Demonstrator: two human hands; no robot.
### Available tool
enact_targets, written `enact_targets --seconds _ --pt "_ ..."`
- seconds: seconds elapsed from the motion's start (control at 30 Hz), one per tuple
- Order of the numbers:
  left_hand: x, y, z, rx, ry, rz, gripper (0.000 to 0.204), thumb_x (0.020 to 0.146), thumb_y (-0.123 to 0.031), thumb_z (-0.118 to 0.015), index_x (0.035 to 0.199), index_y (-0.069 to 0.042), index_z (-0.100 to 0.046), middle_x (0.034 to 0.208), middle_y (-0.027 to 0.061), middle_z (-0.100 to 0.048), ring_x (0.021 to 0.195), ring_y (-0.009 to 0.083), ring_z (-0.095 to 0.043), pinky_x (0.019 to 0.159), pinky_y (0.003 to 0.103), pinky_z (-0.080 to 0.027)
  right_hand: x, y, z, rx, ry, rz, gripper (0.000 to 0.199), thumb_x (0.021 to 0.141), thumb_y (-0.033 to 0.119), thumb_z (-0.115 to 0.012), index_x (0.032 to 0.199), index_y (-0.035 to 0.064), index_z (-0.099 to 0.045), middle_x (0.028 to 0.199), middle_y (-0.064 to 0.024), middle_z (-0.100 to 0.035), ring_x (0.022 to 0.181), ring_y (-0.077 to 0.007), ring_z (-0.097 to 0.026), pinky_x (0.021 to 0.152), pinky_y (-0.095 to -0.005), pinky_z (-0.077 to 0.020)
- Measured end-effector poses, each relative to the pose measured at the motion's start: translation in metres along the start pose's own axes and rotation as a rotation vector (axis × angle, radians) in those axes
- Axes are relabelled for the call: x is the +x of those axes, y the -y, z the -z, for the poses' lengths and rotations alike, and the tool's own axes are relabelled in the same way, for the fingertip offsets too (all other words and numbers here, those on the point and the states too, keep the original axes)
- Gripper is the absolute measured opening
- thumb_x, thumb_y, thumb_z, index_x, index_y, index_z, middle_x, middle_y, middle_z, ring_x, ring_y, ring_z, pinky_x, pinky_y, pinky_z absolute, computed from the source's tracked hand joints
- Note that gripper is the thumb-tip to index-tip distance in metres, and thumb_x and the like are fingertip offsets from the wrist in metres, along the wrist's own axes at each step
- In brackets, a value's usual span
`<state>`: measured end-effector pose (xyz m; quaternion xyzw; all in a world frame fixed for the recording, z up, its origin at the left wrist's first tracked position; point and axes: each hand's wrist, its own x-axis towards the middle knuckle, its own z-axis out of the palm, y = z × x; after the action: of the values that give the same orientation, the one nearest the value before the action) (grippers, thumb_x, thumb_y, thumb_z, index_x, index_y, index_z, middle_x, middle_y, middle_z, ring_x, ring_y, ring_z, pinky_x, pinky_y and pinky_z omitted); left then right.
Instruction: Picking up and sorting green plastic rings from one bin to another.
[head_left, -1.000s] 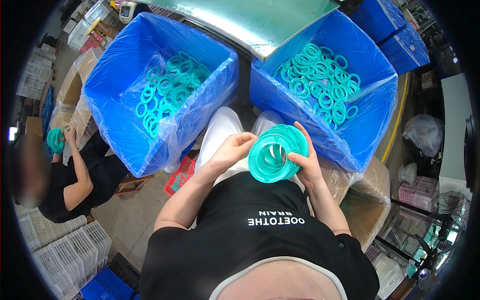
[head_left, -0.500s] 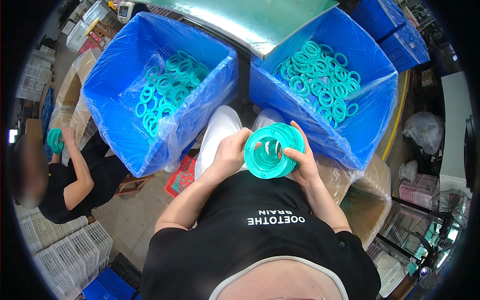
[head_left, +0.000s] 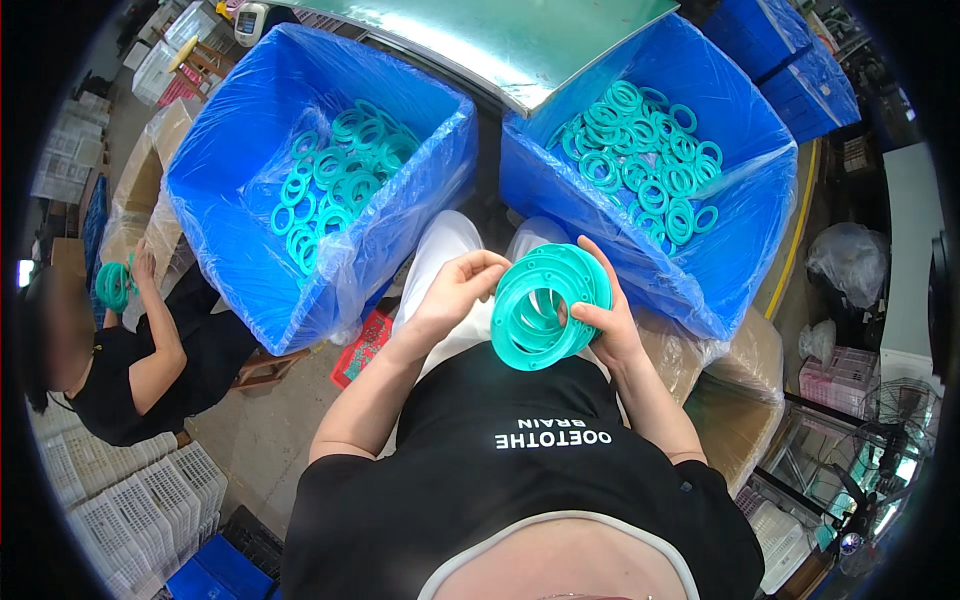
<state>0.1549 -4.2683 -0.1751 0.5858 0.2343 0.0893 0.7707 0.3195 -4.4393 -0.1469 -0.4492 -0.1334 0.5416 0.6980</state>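
Stacked rings (head_left: 512, 342) are held in the right hand (head_left: 617, 328), left hand (head_left: 455, 297) just beside; ahead, loose rings (head_left: 355, 190) are strewn inside the left bin (head_left: 235, 215) and the right bin (head_left: 735, 120), a tabletop (head_left: 500, 40) set beyond, between the two!

Glossy plastic rings (head_left: 515, 345), thin crinkled plastic liner (head_left: 240, 200), cloth shirt (head_left: 500, 490).

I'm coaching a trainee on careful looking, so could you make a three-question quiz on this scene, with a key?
1. True or false: loose green rings lie in both the left blue bin and the right blue bin.
2. Which hand grips the green ring stack? A, left; B, right; C, neither.
3. Fill in: the low container beside the left blue bin is coloured ____.

Key: 1, true. 2, B: the right hand. 3, red.
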Motion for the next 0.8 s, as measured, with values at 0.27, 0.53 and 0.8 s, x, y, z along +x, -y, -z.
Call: enact_targets --seconds 0.27,0.53,0.8 --pt "-0.018 -0.021 -0.009 -0.063 0.112 0.112 0.027 0.095 -0.019 -0.054 0.105 0.003 -0.065 0.089 0.0027 -0.066 0.085 0.0076 -0.058 0.077 0.025 -0.046 -0.002 0.002 0.012 -0.151 0.122 0.101 0.096 0.062 0.009 -0.079 0.144 0.009 -0.028 0.135 -0.0108 -0.044 0.125 -0.0228 -0.043 0.106 -0.0366 -0.0319" --pt "-0.033 -0.045 -0.02 0.302 0.248 0.136 0.02 0.091 -0.014 -0.057 0.101 0.001 -0.067 0.082 0.0031 -0.068 0.076 0.0064 -0.058 0.07 0.025 -0.048 -0.015 0.002 0.025 -0.329 0.223 0.128 0.096 0.062 0.009 -0.08 0.144 0.0074 -0.029 0.141 -0.01 -0.039 0.129 -0.0218 -0.039 0.107 -0.0357 -0.0297" --pt "-0.038 -0.04 -0.039 0.721 0.037 -0.196 0.017 0.074 -0.013 -0.071 0.085 -0.001 -0.064 0.06 0.0078 -0.053 0.056 0.0175 -0.056 0.054 0.031 -0.042 -0.021 0.001 0.019 -0.321 0.232 0.102 0.096 0.062 0.008 -0.08 0.143 0.0068 -0.029 0.142 -0.0097 -0.037 0.13 -0.0213 -0.037 0.107 -0.0356 -0.0286"
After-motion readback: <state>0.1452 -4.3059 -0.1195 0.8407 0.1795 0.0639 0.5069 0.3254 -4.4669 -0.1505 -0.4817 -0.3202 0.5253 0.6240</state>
